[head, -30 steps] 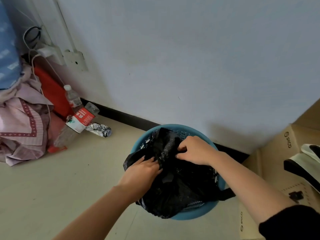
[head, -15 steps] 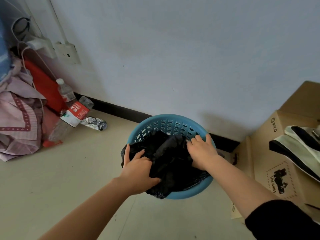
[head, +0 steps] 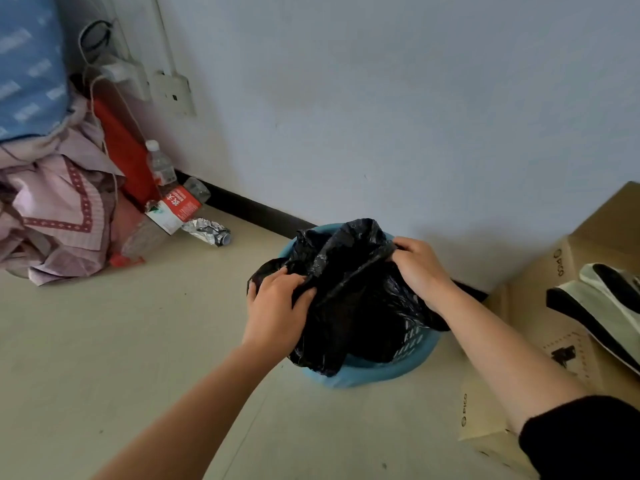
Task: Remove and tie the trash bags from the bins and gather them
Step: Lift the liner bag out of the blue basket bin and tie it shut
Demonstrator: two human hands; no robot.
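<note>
A black trash bag (head: 349,292) sits bunched up in a round blue perforated bin (head: 388,370) on the floor by the wall. My left hand (head: 275,311) grips the bag's left edge over the near-left rim. At the bag's right side, my right hand (head: 420,270) pinches the gathered plastic. The bag's top stands up above the bin and hides most of the bin's inside.
Cardboard boxes (head: 554,327) stand right of the bin, with a black and cream bag (head: 602,306) on top. Left along the wall lie plastic bottles (head: 173,209), crumpled foil (head: 207,232), a pile of pink cloth (head: 59,216) and a wall socket (head: 173,93) with cables.
Both hands have pulled the bag's edges up and inward, so the bag now stands bunched above the bin's rim and covers the far inside wall that showed before.
</note>
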